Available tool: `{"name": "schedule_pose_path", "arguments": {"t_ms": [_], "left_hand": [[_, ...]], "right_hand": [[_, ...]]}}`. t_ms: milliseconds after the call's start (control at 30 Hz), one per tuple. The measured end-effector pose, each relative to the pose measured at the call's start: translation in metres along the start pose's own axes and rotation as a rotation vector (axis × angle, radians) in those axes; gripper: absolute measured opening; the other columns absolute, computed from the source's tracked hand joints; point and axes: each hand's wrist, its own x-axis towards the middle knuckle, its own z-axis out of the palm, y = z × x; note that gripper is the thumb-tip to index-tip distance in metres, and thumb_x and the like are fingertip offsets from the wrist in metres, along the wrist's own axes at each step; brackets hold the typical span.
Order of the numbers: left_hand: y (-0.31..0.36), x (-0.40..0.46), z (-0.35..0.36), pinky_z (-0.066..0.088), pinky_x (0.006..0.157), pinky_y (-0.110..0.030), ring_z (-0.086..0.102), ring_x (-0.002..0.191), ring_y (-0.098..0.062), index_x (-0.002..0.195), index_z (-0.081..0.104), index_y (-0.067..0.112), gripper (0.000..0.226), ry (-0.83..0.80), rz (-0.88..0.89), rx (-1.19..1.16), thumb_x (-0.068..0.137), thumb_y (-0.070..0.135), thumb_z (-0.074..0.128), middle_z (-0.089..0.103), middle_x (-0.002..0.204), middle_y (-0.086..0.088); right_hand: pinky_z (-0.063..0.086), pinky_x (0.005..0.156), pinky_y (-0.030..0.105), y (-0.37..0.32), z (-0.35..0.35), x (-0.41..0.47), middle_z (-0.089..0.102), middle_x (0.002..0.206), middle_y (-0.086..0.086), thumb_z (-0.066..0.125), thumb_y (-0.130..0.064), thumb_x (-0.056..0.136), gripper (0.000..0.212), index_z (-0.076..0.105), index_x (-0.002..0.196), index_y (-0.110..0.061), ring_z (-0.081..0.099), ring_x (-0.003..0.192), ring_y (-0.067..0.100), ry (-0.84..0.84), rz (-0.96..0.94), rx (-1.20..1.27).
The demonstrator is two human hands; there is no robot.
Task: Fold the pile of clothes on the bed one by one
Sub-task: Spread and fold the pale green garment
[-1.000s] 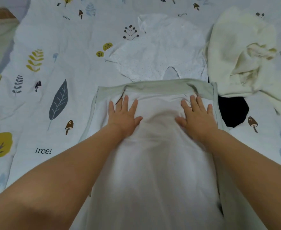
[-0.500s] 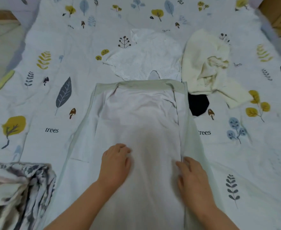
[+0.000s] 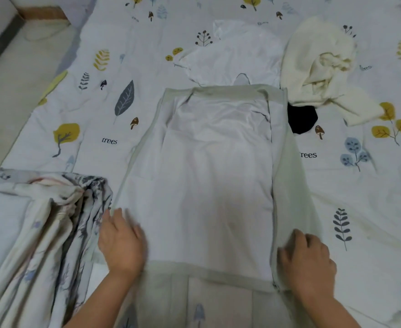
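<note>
A pale green garment with a white lining [image 3: 218, 174] lies flat and lengthwise on the bed, its sides folded inward. My left hand [image 3: 121, 242] rests on its lower left edge, blurred, fingers fairly straight. My right hand [image 3: 307, 261] lies on the lower right green edge with fingers bent over the fabric; whether it pinches the edge is unclear. Beyond the garment lie a white dotted garment [image 3: 235, 58], a crumpled cream garment [image 3: 322, 65] and a black piece [image 3: 302, 119].
The bed sheet [image 3: 104, 114] is printed with leaves, trees and mushrooms. A bunched floral quilt [image 3: 41, 233] lies at the lower left, touching the garment's left side. The bed's left edge and floor [image 3: 12, 74] show at upper left.
Both hands slid down the garment from its top end to its bottom corners and spread apart. The view pulled back, showing the quilt at left.
</note>
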Motion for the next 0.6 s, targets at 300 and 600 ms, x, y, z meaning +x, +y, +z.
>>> {"name": "schedule_pose_path", "arguments": {"t_ms": [300, 600], "left_hand": [[-0.02, 0.015, -0.013, 0.041, 0.076, -0.043, 0.057, 0.096, -0.046, 0.111, 0.054, -0.004, 0.026, -0.101, -0.179, 0.159, 0.087, 0.001, 0.047, 0.06, 0.106, -0.031], [0.064, -0.064, -0.018, 0.041, 0.072, -0.039, 0.058, 0.094, -0.035, 0.115, 0.056, 0.006, 0.033, -0.241, 0.293, -0.073, 0.082, 0.005, 0.054, 0.055, 0.107, -0.016]], "right_hand": [[0.041, 0.087, 0.038, -0.007, 0.003, -0.01, 0.051, 0.114, 0.006, 0.054, -0.037, 0.083, 0.035, 0.048, 0.11, -0.015, 0.046, 0.11, 0.026, -0.044, -0.085, -0.019], [0.043, 0.061, 0.041, -0.022, -0.003, -0.039, 0.058, 0.073, 0.019, 0.072, 0.0, 0.07, 0.012, 0.061, 0.074, -0.001, 0.056, 0.07, 0.038, 0.123, -0.269, 0.289]]}}
